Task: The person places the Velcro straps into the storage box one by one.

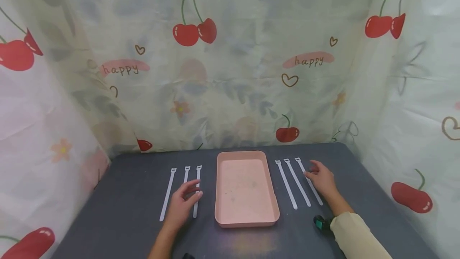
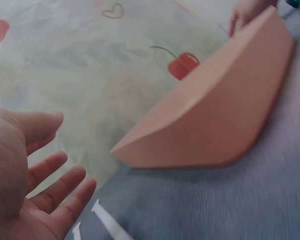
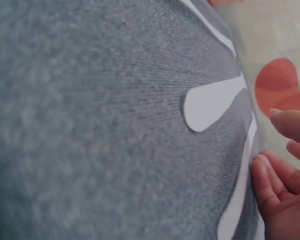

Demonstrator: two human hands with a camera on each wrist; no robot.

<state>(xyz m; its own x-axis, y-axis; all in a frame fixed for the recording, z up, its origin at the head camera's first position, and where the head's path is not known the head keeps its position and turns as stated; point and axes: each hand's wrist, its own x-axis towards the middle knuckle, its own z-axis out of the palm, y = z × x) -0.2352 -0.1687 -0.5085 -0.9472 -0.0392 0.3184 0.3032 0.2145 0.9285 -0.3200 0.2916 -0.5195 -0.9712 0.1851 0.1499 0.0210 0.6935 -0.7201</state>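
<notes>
Three white cable straps with slotted heads lie left of a pink tray [image 1: 248,224]: an outer strap [image 1: 167,197], a middle strap [image 1: 187,173] and an inner strap [image 1: 195,212]. My left hand [image 1: 181,205] is over the middle and inner straps, partly hiding them, its fingers loosely bent around nothing. Three more straps lie right of the tray: an inner strap [image 1: 287,187], a middle strap [image 1: 298,183] and an outer strap [image 1: 316,195]. Beside the outer one is my right hand [image 1: 323,179], thumb and fingers apart and holding nothing; whether it touches the strap I cannot tell.
The dark grey table [image 1: 248,247] carries the tray between the two groups of straps. A patterned curtain [image 1: 233,71] with cherries closes off the back and both sides. A black wrist device [image 1: 321,223] sits at my right cuff.
</notes>
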